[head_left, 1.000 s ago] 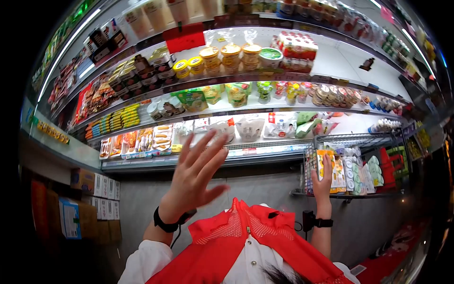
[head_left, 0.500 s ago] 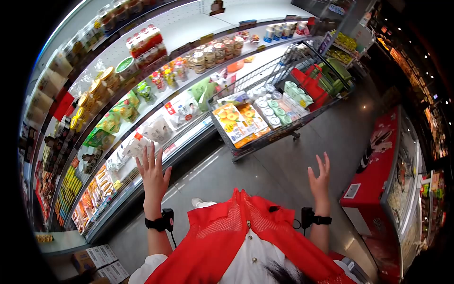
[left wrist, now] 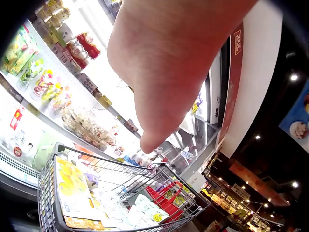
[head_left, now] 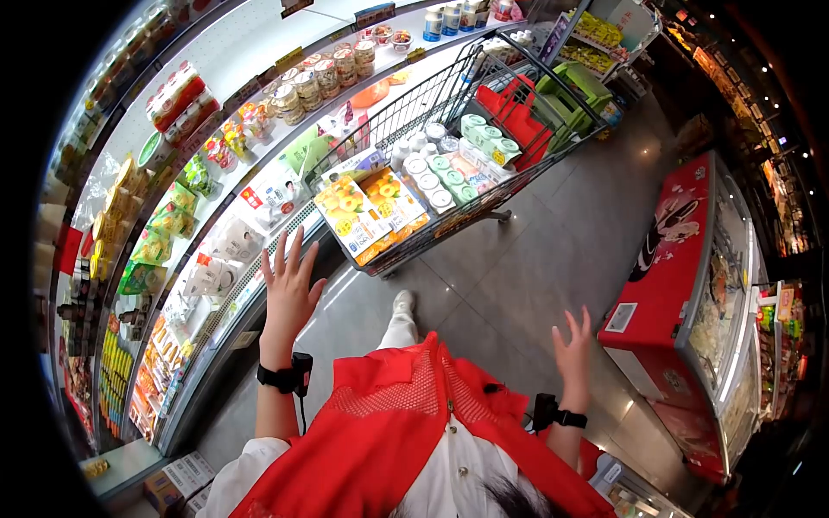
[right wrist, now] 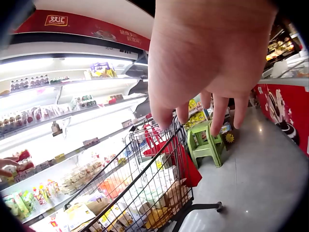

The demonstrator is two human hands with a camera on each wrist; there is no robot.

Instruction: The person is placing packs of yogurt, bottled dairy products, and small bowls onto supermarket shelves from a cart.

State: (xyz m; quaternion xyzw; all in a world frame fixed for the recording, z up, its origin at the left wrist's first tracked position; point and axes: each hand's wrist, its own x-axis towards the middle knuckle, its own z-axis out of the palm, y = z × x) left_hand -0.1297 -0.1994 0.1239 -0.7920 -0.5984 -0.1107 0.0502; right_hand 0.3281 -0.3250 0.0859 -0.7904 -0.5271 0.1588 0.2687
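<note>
My left hand (head_left: 290,289) is raised in front of the chilled shelves with its fingers spread, holding nothing. Over the floor on the other side, my right hand (head_left: 573,358) is up too, fingers apart and nothing in them. Ahead of both hands stands a wire shopping cart (head_left: 449,229). Inside it lie orange-and-white cartons with fruit pictures (head_left: 367,207), several white and pale green packs of cups (head_left: 449,181) and a red piece (head_left: 518,108) near the handle end. In the right wrist view, the right fingers overlap a green plastic stool (right wrist: 205,145) beyond the cart.
Along the left runs an open refrigerated case holding bagged goods (head_left: 233,237), stacked cups (head_left: 315,82) and red-and-white multipacks (head_left: 181,99). A red chest freezer (head_left: 661,250) stands at the right. Grey tiled floor (head_left: 535,250) lies between them. Cardboard boxes (head_left: 181,479) sit at the lower left.
My view has turned right from the shelves and come nearer the cart. The left hand has gone from reaching across the shelf front to beside it. Both hands still hold nothing.
</note>
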